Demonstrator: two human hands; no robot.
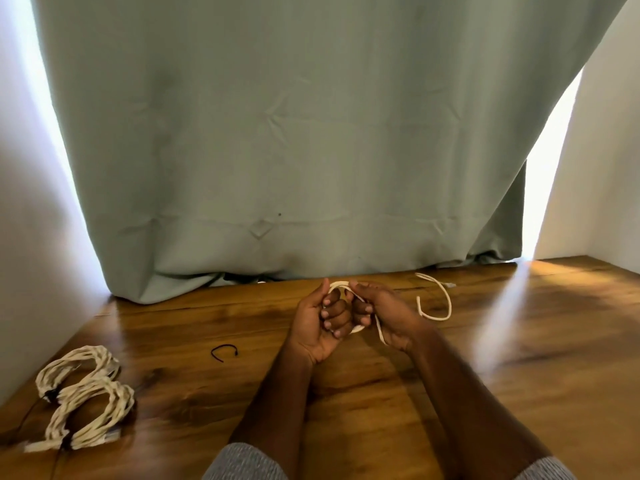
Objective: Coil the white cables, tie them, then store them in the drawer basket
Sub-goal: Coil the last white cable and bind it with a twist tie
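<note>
Gripping one white cable [434, 299], both hands; no writing shows.

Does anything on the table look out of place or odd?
Nothing looks damaged. A black tie lies loose and unused on the wooden table, apart from the two tied coils.

Materials and finishes, head view.

Brown wooden tabletop [346, 393]: visible grain, polished, glossy where window light streaks across it. Sage-green cloth curtain [277, 133]: matt woven fabric, creased with fold marks. Thin white cable [437, 299]: smooth, slightly satin sheath (plastic by the look). Two bundled coils of white cable [83, 400]: same sheath, ropey and ridged where strands twist. Small black curved tie [224, 351]: thin, matt; material unclear. Grey sleeve cuffs [242, 462]: knitted cloth, ribbed. White walls [602, 150]: matt, smooth.
</note>
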